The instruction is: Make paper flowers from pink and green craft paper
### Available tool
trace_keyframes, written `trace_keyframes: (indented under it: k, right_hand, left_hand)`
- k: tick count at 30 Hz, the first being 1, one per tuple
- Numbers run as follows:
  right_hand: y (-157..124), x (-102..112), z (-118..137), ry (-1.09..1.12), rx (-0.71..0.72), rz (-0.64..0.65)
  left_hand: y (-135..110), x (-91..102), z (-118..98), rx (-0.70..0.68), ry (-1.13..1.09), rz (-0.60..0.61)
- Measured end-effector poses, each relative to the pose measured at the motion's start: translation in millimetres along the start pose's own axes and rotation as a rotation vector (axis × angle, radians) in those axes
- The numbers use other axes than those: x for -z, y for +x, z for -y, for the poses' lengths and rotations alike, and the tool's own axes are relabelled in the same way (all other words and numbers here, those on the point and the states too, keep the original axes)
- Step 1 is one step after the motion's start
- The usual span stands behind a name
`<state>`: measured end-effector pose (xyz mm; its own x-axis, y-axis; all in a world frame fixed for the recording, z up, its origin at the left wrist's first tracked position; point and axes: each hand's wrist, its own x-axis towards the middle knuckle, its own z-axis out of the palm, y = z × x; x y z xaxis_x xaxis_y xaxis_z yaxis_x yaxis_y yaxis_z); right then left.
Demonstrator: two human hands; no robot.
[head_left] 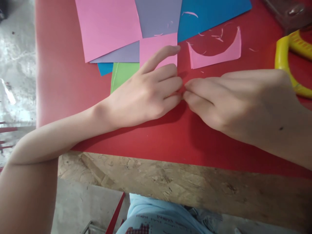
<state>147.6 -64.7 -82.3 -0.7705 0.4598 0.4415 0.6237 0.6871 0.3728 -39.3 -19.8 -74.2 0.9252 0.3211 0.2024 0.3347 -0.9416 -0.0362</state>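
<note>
My left hand (pixel 151 89) lies on the red table (pixel 73 81), its index finger stretched over a small pink paper square (pixel 152 47) and its other fingers curled. My right hand (pixel 243 100) meets it fingertip to fingertip, fingers pressed together in a pinch. What they pinch between them is hidden by the fingers. A pink paper offcut (pixel 214 55) with a curved cut edge lies just behind my right hand.
Sheets of coloured paper fan out at the back: pink (pixel 107 26), purple (pixel 158 16), blue (pixel 212 13), green (pixel 122 74). Thin paper shavings (pixel 216 34) are scattered near them. A yellow handle (pixel 287 58) lies at the right edge. The table's raw board edge (pixel 170 182) runs in front.
</note>
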Motion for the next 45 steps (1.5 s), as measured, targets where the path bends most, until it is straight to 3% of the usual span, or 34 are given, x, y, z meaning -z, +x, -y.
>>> trace_keyframes:
  k: [6, 12, 21, 24, 27, 31, 45]
  right_hand:
    - [-7.6, -0.9, 0.1, 0.095, -0.021, 0.063]
    - [-18.8, 3.4, 0.9, 0.172, -0.064, 0.163]
    - [-19.5, -0.9, 3.2, 0.195, -0.093, 0.11]
    - [-20.8, -1.4, 3.1, 0.181, -0.066, 0.052]
    - [-19.3, 1.8, 0.8, 0.205, -0.023, 0.098]
    - [-16.1, 5.2, -0.8, 0.201, -0.033, 0.099]
    - [-17.2, 0.1, -0.7, 0.243, -0.039, 0.037]
  left_hand:
    - [-9.8, 5.0, -1.7, -0.163, 0.201, -0.08]
    - [-10.2, 8.2, -4.7, 0.078, -0.097, 0.164]
    - [-17.9, 7.8, -7.3, 0.147, -0.166, 0.033]
    - [-24.0, 7.0, -5.6, 0.064, -0.048, -0.023]
    - [-30.2, 5.7, -3.1, -0.023, 0.081, -0.071]
    - [-33.8, 3.3, -4.9, -0.026, 0.134, -0.153]
    - [-40.4, -0.9, -12.1, 0.104, 0.055, -0.19]
